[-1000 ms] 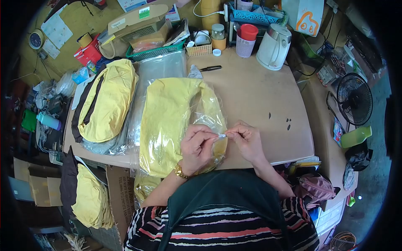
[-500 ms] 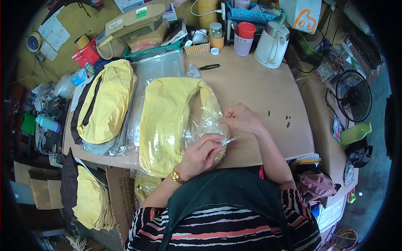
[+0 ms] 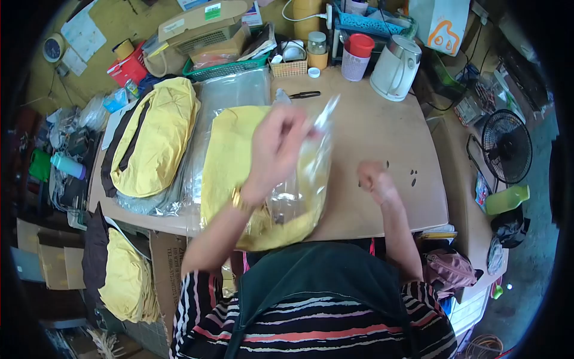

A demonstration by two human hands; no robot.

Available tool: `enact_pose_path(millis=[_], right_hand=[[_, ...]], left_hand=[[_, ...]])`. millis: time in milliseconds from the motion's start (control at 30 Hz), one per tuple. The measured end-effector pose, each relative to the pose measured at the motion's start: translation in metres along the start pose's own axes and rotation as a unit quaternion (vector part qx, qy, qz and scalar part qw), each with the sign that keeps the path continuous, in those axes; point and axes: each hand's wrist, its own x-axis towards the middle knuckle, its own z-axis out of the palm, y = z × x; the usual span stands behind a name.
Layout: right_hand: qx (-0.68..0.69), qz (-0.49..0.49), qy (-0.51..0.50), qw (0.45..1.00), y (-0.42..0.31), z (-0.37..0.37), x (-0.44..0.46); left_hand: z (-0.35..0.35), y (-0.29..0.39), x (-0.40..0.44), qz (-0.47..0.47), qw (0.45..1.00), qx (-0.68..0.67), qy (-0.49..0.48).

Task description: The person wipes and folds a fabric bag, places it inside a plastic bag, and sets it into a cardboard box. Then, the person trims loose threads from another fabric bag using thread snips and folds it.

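A folded yellow garment (image 3: pixel 232 137) lies on the table inside a clear plastic bag (image 3: pixel 323 161). My left hand (image 3: pixel 276 146), slightly blurred, is raised over it with thumb and fingers pinched on the bag's gathered, shiny plastic edge. Over the bare tabletop to the right of the bag is my right hand (image 3: pixel 376 179). Its fingers are curled closed, apart from the plastic; what they hold, if anything, is too small to make out. Small dark marks or pieces (image 3: pixel 413 178) show on the table to the right of that hand.
Yellow and dark folded garments (image 3: pixel 156 143) are stacked at left, beside a pile of flat clear bags (image 3: pixel 230 90). Toward the back are a black-handled tool (image 3: pixel 305 94), a red-lidded cup (image 3: pixel 357 57) and a white kettle (image 3: pixel 394 69). A fan (image 3: pixel 507 146) stands at right.
My left hand has risen away from my body, lifting the bag's plastic edge with it. My right hand has left the plastic and moved right and slightly down.
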Motion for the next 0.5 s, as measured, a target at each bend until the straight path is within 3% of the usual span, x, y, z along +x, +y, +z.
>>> enact_pose_path(millis=[33, 100, 133, 200, 367, 433, 500], right_hand=[[-0.035, 0.03, -0.052, 0.998, 0.01, 0.005, -0.005], [-0.246, 0.064, -0.126, 0.959, 0.006, 0.033, -0.04], [-0.248, 0.06, -0.124, 0.959, 0.001, 0.031, -0.047], [-0.317, 0.067, -0.258, 0.91, -0.008, 0.018, -0.061], [-0.267, 0.125, -0.214, 0.931, -0.027, -0.029, -0.105], [-0.234, 0.132, -0.209, 0.94, -0.023, -0.046, -0.117], [-0.178, 0.097, -0.285, 0.937, -0.015, -0.056, -0.122]], left_hand=[[0.013, 0.011, 0.036, 0.031, 0.999, 0.044, 0.002], [0.045, 0.041, 0.15, 0.073, 0.992, 0.096, 0.03], [0.042, 0.055, 0.176, 0.101, 0.989, 0.094, 0.046], [0.023, 0.079, 0.21, 0.15, 0.981, 0.086, 0.087], [-0.085, 0.104, 0.178, 0.195, 0.955, 0.08, 0.207], [-0.122, 0.096, 0.14, 0.169, 0.948, 0.098, 0.252], [-0.143, 0.072, 0.085, 0.095, 0.945, 0.159, 0.271]])
